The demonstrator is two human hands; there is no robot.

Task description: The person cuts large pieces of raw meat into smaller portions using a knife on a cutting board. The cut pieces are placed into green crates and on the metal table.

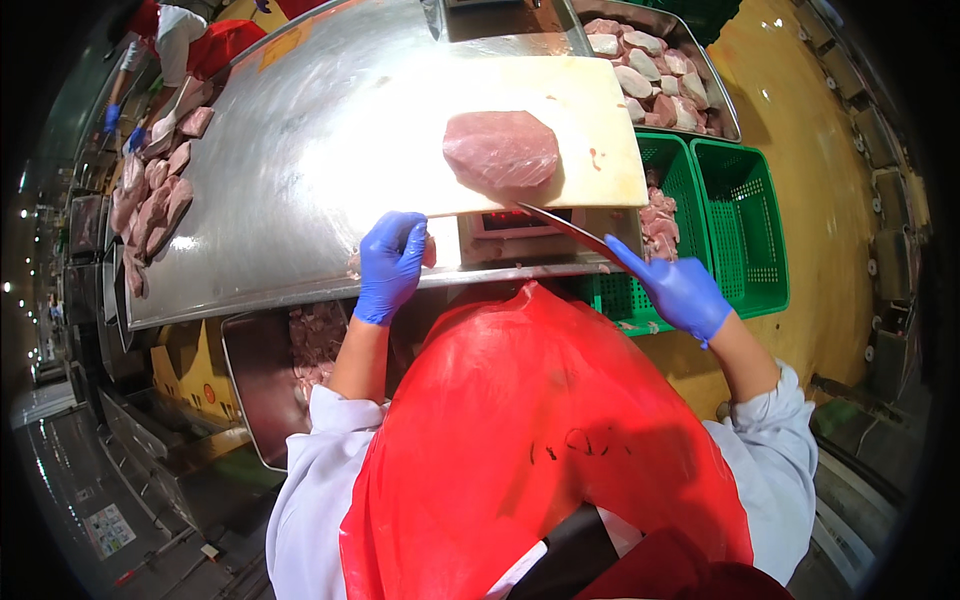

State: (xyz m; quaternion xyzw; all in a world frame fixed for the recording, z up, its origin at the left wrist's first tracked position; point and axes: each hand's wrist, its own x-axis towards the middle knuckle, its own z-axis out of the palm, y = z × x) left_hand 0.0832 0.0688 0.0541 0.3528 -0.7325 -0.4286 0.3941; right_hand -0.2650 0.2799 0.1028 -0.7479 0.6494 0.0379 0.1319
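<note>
Fingers of the blue-gloved left hand [390,265] are bent inward at the near edge of the shiny steel worktop [260,210], with a small pink scrap of meat [430,251] showing beside them; whether they grip it or merely rest over it, I cannot tell. Fingers of the blue-gloved right hand [685,295] are closed around the handle of a long, narrow-bladed knife [572,229], the index finger stretched along it, the blade slanting up and leftward so that its tip is near the front edge of a cream-coloured, flat cutting board [605,115]. On that board lies a thick, pale-pink, roughly oval slab of meat [500,150], just beyond the tip. Right of the board are two green perforated plastic baskets [740,215], the nearer one holding pink trimmings [660,225], and beyond them a metal tray [722,95] heaped with meat chunks [645,75]. Long pink meat pieces [155,210] are piled at the far left, near a co-worker in a red apron [225,48].
</note>
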